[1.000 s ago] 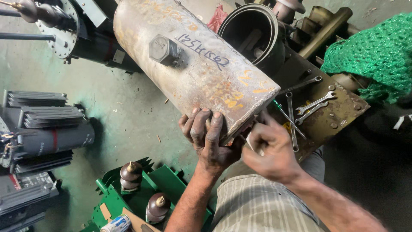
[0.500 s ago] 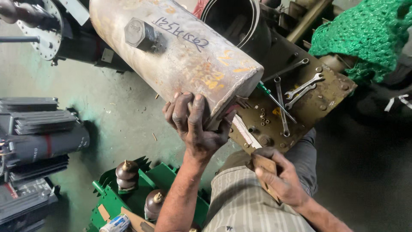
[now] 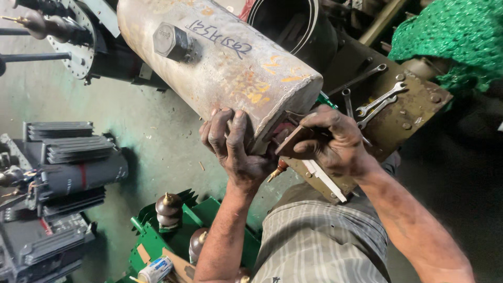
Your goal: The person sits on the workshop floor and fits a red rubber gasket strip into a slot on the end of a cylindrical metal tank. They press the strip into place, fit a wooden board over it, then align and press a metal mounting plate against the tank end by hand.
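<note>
A large rusty grey metal cylinder [image 3: 230, 68] with a hex plug on its side lies tilted across the top of the view. My left hand [image 3: 230, 144] grips its near end, fingers wrapped over the rim. My right hand [image 3: 330, 141] is just to the right, closed around a wooden-handled tool [image 3: 285, 144] whose tip is pressed under the cylinder's end face. A white flat strip [image 3: 325, 181] lies below my right hand on the brown metal plate [image 3: 398, 123].
Several spanners [image 3: 377, 102] lie on the brown plate. A black open drum [image 3: 293, 26] sits behind the cylinder, green netting [image 3: 450, 42] at top right. Green transformer with brown insulators [image 3: 170, 209] stands below; dark finned units [image 3: 63, 173] at left on the concrete floor.
My right hand rose from near my lap to the cylinder's end, bringing the tool against it. My left hand kept its grip on the rim.
</note>
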A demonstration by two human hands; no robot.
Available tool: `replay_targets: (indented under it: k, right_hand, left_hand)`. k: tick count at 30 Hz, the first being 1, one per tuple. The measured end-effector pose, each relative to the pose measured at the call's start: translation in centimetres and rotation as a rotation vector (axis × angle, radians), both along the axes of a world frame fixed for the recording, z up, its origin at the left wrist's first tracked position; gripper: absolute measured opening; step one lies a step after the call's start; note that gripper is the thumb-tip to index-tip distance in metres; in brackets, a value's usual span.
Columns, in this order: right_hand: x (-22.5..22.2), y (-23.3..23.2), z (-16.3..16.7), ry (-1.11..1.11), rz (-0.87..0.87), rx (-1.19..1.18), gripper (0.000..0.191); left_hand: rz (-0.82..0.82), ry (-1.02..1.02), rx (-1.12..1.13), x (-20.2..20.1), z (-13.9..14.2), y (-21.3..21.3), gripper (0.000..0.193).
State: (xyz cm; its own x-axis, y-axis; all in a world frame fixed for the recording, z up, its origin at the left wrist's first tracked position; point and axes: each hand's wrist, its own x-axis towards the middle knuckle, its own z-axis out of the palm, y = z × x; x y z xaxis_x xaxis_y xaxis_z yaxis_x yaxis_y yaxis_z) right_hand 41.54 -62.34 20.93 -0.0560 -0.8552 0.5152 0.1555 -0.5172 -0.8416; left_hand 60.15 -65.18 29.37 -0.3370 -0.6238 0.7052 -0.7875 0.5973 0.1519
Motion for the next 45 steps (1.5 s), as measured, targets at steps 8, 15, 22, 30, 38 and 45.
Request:
replay_targets:
  k: [8,15,22,30,38,45]
  right_hand:
    - [2.7,1.0,-1.5,-0.097,-0.25,0.036,0.033]
    - [1.2,0.2,0.9,0.053,-0.281,-0.002,0.029]
    - [-0.1,-0.2,3.1,0.489,-0.442,-0.101,0.029]
    - [-0.7,-1.3,4.1,0.691,-0.379,-0.102,0.029]
    - [-1.8,-1.6,3.0,0.704,-0.271,-0.276,0.032]
    - [3.0,2.0,6.1,0.512,-0.504,-0.206,0.033]
  left_hand:
    - [-0.005,-0.005,0.018,0.0,-0.4,0.0,0.075]
    - [-0.017,-0.011,-0.004,-0.3,-0.3,-0.3,0.078]
    - [0.029,-0.063,0.04,-0.2,0.2,-0.6,0.079]
    - [0.056,-0.071,0.048,0.5,-0.4,-1.8,0.078]
    - [-0.003,-0.061,0.059,-0.1,0.8,-1.4,0.083]
    - [0.015,-0.014,0.008,0.5,0.5,-0.8,0.074]
